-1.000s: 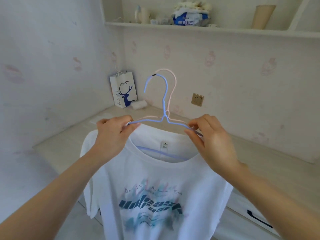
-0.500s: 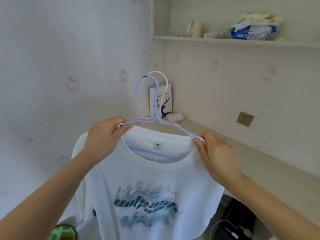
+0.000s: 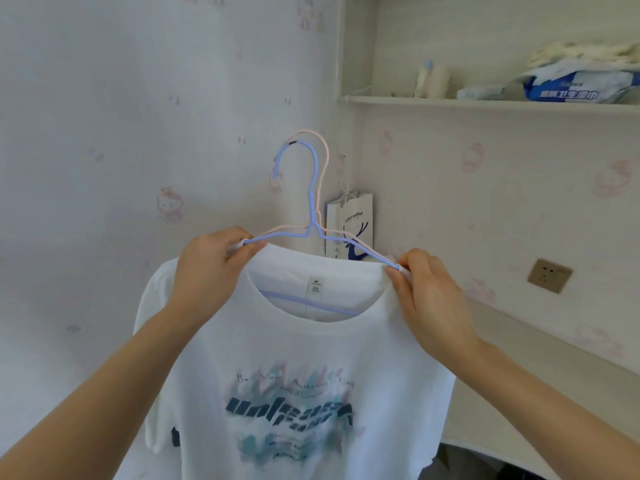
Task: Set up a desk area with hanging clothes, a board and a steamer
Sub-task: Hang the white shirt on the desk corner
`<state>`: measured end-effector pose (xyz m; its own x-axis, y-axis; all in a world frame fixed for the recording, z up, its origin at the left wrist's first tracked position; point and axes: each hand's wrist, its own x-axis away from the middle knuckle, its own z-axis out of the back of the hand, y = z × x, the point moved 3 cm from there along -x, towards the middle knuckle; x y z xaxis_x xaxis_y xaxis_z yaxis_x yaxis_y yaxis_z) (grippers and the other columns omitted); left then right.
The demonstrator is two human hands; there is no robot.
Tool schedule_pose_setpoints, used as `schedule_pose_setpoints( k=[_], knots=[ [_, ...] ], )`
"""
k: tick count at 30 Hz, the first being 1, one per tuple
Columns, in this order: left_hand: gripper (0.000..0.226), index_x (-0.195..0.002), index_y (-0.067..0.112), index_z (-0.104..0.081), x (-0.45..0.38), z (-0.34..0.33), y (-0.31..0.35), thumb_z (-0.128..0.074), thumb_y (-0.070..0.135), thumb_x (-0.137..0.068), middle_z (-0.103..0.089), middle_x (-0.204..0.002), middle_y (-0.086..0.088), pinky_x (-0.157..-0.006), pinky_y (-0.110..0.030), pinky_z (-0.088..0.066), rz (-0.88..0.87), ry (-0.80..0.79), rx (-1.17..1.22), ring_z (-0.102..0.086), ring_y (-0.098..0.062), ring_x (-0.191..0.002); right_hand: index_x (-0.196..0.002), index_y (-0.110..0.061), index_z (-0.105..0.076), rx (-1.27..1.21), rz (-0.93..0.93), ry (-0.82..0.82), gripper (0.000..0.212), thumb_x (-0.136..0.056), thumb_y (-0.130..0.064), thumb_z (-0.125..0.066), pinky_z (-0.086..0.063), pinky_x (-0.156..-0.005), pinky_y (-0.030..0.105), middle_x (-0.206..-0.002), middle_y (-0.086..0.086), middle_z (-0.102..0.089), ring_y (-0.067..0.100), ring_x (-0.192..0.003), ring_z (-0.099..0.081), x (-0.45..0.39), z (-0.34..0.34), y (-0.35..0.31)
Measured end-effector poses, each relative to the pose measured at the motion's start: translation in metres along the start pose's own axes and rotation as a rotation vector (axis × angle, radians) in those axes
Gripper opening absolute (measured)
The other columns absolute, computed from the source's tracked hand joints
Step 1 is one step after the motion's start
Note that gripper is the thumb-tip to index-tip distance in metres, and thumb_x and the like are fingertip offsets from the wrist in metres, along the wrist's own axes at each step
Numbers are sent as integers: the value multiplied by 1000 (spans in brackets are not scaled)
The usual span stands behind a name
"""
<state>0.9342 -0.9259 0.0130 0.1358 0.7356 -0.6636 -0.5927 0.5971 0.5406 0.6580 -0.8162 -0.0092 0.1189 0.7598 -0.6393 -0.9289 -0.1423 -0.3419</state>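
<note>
Raised T-shirt (image 3: 304, 358); fingers (image 3: 398, 278) pinching shoulders.

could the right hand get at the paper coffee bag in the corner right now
Probably not at once. The right hand is pinching the blue hanger and the white t-shirt, and the shirt hangs between it and the paper coffee bag. It would have to let go first.

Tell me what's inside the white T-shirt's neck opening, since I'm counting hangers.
Inside the white T-shirt collar, a blue hanger bar and a size tag show. A pink hanger sits behind the blue one; its lower part is covered by fabric.
</note>
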Motion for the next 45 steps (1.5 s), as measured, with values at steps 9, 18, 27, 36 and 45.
schedule_pose_setpoints(
  k=[9,18,27,36,45],
  knots=[
    [22,-64,28,-57,-77,-53,-42,-62,30,-86,-50,-53,6,-53,-15,-31,0,-6,54,-41,-6,-54,-87,-23,-42,-6,15,-5,25,-95,-44,-31,-36,-60,34,-85,-10,-48,18,-78,-45,-87,-59,44],
    [20,-69,19,-65,-183,-153,-91,-66,23,-88,-53,-54,4,-51,-15,-31,73,-48,20,-43,-4,-53,-87,-26,-40,3,-15,-39,25,-95,-47,-29,-40,-61,35,-85,-11,-50,14,-78,-46,-192,-125,127],
    [18,-71,14,-68,-254,-260,-142,-67,23,-87,-56,-56,-6,-52,-20,-31,138,-125,-33,-46,-15,-56,-86,-24,-44,-3,-63,-105,24,-97,-43,-35,-43,-62,36,-80,-11,-53,16,-73,-50,-266,-197,215],
    [20,-71,11,-67,-283,-353,-206,-66,22,-88,-55,-59,-7,-55,-24,-31,209,-226,-36,-47,-20,-58,-93,-19,-50,35,-126,-198,22,-98,-39,-41,-46,-68,40,-91,-4,-57,22,-85,-54,-298,-281,281],
    [39,-54,19,-47,-256,-441,-292,-67,22,-87,-40,-47,3,-51,-23,-29,339,-441,-82,-40,-19,-53,-96,-15,-53,148,-214,-395,29,-99,-40,-40,-44,-62,37,-92,1,-57,25,-84,-55,-273,-392,338]
  ],
)
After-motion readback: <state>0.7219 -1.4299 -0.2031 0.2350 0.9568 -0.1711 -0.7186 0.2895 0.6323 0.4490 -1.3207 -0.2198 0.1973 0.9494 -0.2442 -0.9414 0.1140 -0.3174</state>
